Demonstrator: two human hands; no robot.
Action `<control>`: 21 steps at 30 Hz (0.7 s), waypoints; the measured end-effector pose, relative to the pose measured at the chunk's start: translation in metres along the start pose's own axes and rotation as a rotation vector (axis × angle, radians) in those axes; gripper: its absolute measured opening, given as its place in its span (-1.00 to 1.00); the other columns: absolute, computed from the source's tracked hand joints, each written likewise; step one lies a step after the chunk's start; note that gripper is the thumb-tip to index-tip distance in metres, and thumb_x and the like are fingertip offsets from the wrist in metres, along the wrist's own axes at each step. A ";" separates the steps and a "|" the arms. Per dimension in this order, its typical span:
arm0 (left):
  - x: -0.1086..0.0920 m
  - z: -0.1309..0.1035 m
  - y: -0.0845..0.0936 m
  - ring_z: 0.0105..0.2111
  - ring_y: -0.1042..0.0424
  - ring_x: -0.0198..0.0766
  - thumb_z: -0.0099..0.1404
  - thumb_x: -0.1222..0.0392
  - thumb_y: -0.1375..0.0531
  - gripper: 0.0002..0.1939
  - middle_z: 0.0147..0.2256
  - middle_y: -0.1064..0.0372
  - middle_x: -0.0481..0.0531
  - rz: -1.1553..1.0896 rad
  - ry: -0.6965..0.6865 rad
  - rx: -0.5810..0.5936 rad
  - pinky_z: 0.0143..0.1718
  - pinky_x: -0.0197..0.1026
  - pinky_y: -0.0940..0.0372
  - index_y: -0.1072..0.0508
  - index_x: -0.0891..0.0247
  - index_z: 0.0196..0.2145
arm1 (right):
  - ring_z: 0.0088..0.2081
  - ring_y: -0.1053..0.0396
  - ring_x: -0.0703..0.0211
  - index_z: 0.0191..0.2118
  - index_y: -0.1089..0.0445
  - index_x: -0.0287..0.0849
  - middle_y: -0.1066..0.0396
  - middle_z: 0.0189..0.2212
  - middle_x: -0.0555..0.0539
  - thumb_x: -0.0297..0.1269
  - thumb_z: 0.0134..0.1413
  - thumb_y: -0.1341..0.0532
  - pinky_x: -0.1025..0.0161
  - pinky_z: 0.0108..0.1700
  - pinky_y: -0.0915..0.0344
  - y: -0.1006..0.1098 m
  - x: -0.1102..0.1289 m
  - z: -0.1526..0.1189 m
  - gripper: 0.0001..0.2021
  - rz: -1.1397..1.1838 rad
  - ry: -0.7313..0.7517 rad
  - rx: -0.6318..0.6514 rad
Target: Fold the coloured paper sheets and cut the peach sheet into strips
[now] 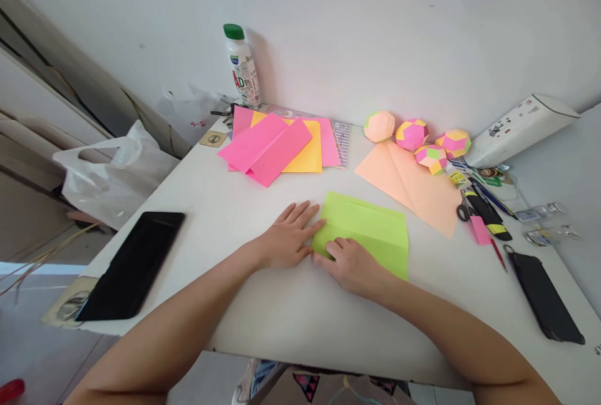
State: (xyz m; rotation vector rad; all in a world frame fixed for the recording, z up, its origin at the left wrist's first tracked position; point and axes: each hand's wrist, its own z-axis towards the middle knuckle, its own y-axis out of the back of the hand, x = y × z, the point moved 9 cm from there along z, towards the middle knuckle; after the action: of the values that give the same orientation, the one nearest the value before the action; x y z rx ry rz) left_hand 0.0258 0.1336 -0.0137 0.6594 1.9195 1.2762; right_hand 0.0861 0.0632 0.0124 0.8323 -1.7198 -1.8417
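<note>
A green sheet of paper (370,223) with crease lines lies on the white table. My left hand (288,236) rests flat with fingers spread, its fingertips at the sheet's left edge. On the sheet's lower left corner sits my right hand (350,262), its fingers curled and pressed down on the paper. Behind the hands, pink sheets (267,148) overlap a yellow sheet (310,154). A creased peach sheet (413,186) is to the right of the green one.
A black tablet (134,264) lies at the left edge, a white bottle (244,73) stands at the back. Several paper balls (412,134), scissors (464,210), a red pencil (498,255) and a black pouch (544,295) are on the right. A plastic bag (113,173) is beyond the left edge.
</note>
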 end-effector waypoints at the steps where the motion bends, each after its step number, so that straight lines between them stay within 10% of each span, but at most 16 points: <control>1: 0.000 0.000 0.000 0.32 0.52 -0.01 0.34 0.04 0.02 -0.36 0.35 0.49 0.05 0.003 0.005 0.003 0.28 0.10 0.38 0.10 0.12 0.32 | -0.43 -0.11 0.20 0.03 -0.29 -0.13 -0.24 -0.42 -0.06 -0.55 0.10 0.00 0.24 -0.41 0.02 0.000 0.000 -0.001 -0.60 -0.005 0.001 0.015; 21: 0.003 0.000 -0.005 0.32 0.52 -0.02 0.35 0.03 0.07 -0.38 0.35 0.47 -0.01 0.024 -0.039 -0.044 0.28 0.12 0.37 0.13 0.07 0.32 | -0.40 -0.15 0.15 -0.01 -0.32 -0.19 -0.25 -0.44 -0.08 -0.63 0.07 0.02 0.23 -0.37 -0.05 0.008 -0.026 -0.125 -0.59 -0.053 -0.180 0.033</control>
State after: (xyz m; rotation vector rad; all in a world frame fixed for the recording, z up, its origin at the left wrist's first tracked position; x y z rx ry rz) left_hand 0.0242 0.1337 -0.0192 0.6819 1.8526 1.3073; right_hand 0.1930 -0.0070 0.0200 0.7514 -1.8586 -1.9810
